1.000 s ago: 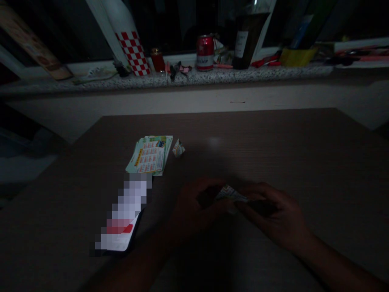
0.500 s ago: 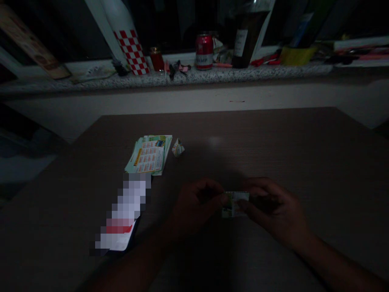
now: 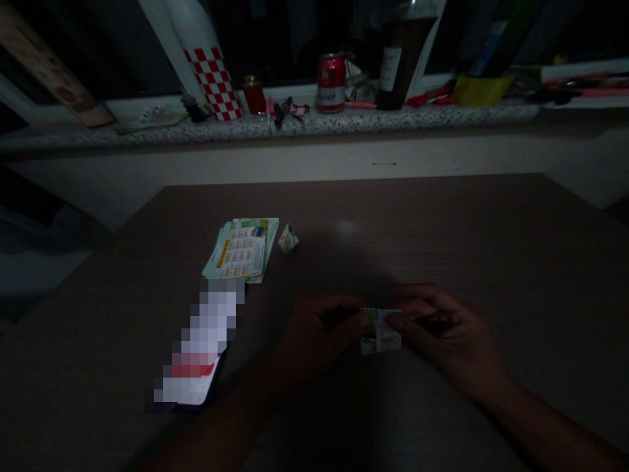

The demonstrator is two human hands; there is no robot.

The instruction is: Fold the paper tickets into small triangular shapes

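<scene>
A small folded piece of printed paper [image 3: 381,335], green and white, is held up between my hands over the table. My left hand [image 3: 319,331] pinches its left edge between thumb and fingers. On its right side, my right hand [image 3: 445,328] grips the upper corner with the thumb in front and the fingers behind. To the left and farther back lies a stack of printed sheets [image 3: 240,252] with calendar-like grids. Beside that stack stands a small folded paper shape [image 3: 288,240], pointed at the top.
A phone [image 3: 196,390] with a lit, blurred screen lies left of my left forearm. Along the stone windowsill [image 3: 354,122] behind the table [image 3: 442,223] stand a red can [image 3: 331,84], a checkered bottle [image 3: 215,82], a dark bottle [image 3: 393,69] and a yellow holder [image 3: 480,90].
My right thumb has risen toward the paper's top right corner, baring more of its lower part. The left hand keeps its pinch, nearly still.
</scene>
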